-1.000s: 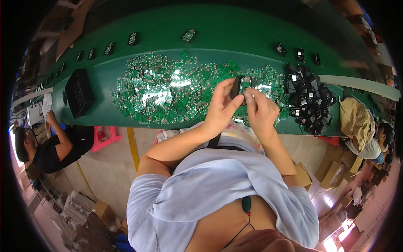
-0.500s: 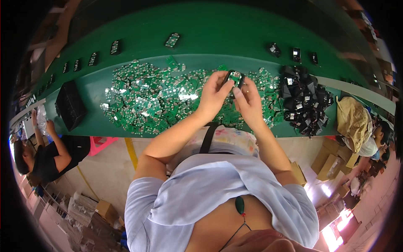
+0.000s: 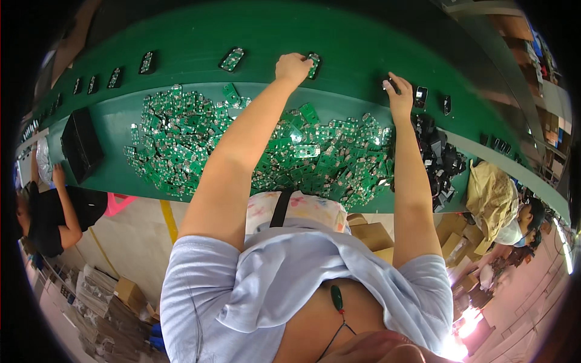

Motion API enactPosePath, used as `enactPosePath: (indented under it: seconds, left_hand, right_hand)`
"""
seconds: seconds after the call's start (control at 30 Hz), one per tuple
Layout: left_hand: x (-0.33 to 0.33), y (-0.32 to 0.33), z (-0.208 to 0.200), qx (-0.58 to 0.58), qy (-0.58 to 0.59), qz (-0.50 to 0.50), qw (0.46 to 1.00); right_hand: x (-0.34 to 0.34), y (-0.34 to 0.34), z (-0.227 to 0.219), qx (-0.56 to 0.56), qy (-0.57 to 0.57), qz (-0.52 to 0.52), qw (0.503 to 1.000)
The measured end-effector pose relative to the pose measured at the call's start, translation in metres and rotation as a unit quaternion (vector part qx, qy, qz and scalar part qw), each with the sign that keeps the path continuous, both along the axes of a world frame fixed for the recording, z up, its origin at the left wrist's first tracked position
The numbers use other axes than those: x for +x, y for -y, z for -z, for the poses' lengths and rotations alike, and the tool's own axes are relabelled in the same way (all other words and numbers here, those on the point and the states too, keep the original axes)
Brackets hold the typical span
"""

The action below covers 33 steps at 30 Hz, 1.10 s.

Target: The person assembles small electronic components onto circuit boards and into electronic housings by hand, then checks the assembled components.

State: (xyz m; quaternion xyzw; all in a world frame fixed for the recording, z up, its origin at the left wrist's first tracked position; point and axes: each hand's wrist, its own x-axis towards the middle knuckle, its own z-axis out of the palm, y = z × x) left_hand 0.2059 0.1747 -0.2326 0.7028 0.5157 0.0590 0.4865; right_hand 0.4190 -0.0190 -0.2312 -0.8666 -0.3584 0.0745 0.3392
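On the far green belt, my left hand point(image 3: 293, 69) has its fingers closed on the edge of a black housing with a green circuit board in it point(image 3: 314, 66). Farther right, my right hand point(image 3: 399, 98) pinches a small black housing point(image 3: 385, 83), which the fingers partly hide. Between my arms and to the left spreads a heap of green circuit boards point(image 3: 187, 130). A pile of black housings point(image 3: 445, 160) lies beside my right forearm, which covers part of it.
More fitted housings stand in a row to the left, the closest being one housing point(image 3: 232, 59). Two black housings point(image 3: 420, 97) sit right of my right hand. A black bin point(image 3: 82, 145) stands at the left, near another person point(image 3: 57, 218). A tan sack point(image 3: 489, 190) hangs at the right.
My hands have parted from over the board heap and reached out to the far belt. The left carried the fitted housing there; the right went to a housing at the right. Belt housings shifted left.
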Motion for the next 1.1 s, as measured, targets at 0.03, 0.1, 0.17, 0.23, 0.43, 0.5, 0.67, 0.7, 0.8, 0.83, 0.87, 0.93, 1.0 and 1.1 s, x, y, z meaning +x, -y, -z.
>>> enactPosePath:
  seconds: [0.03, 0.1, 0.17, 0.23, 0.43, 0.5, 0.67, 0.7, 0.8, 0.83, 0.87, 0.93, 1.0, 1.1]
  left_hand:
    - [-0.002, 0.0, -0.002, 0.01, -0.035, -0.024, 0.999]
    - [-0.004, 0.006, -0.008, 0.019, -0.073, -0.049, 0.996]
    - [-0.005, 0.028, -0.035, 0.335, 0.019, -0.029, 0.942]
    - [-0.01, 0.046, -0.05, 0.274, 0.183, 0.032, 0.944]
    - [-0.036, 0.095, -0.06, -0.088, 0.192, 0.188, 0.959]
    - [-0.056, 0.103, -0.052, -0.124, 0.192, 0.185, 0.956]
    - [-0.112, 0.116, -0.044, 0.073, 0.136, 0.103, 0.983]
    - [-0.12, 0.115, -0.044, 0.076, 0.137, 0.107, 0.982]
    - [-0.139, 0.114, -0.072, -0.194, 0.11, -0.029, 0.974]
    - [-0.148, 0.116, -0.07, -0.19, 0.111, -0.03, 0.975]
    - [-0.155, 0.116, -0.062, -0.167, 0.16, 0.0, 0.973]
    - [-0.163, 0.115, -0.07, -0.076, 0.15, 0.077, 0.983]
    - [-0.163, 0.116, -0.082, -0.083, 0.14, 0.06, 0.985]
    - [-0.171, 0.12, -0.095, -0.115, 0.144, 0.014, 0.983]
  right_hand:
    - [-0.003, -0.003, -0.001, -0.001, -0.002, -0.005, 1.0]
    - [-0.01, -0.005, -0.002, 0.039, -0.101, 0.016, 0.994]
    - [-0.024, -0.005, -0.003, 0.112, -0.104, 0.017, 0.988]
    - [-0.047, -0.003, -0.013, 0.166, -0.197, 0.018, 0.966]
    - [-0.149, 0.017, -0.073, 0.171, -0.354, 0.013, 0.92]
    - [-0.17, 0.034, -0.077, 0.152, -0.319, -0.012, 0.935]
    - [-0.205, 0.055, -0.111, 0.088, 0.133, -0.404, 0.901]
    - [-0.204, 0.054, -0.108, 0.09, 0.136, -0.401, 0.902]
    - [-0.178, 0.048, -0.079, -0.041, 0.18, -0.183, 0.966]
    - [-0.168, 0.046, -0.064, -0.075, 0.184, -0.147, 0.969]
    - [-0.156, 0.048, -0.047, -0.136, 0.222, -0.14, 0.955]
    - [-0.141, 0.048, -0.034, -0.163, 0.22, -0.173, 0.946]
    - [-0.137, 0.051, -0.029, -0.196, 0.218, -0.205, 0.934]
    - [-0.14, 0.051, -0.049, -0.201, 0.225, -0.229, 0.925]
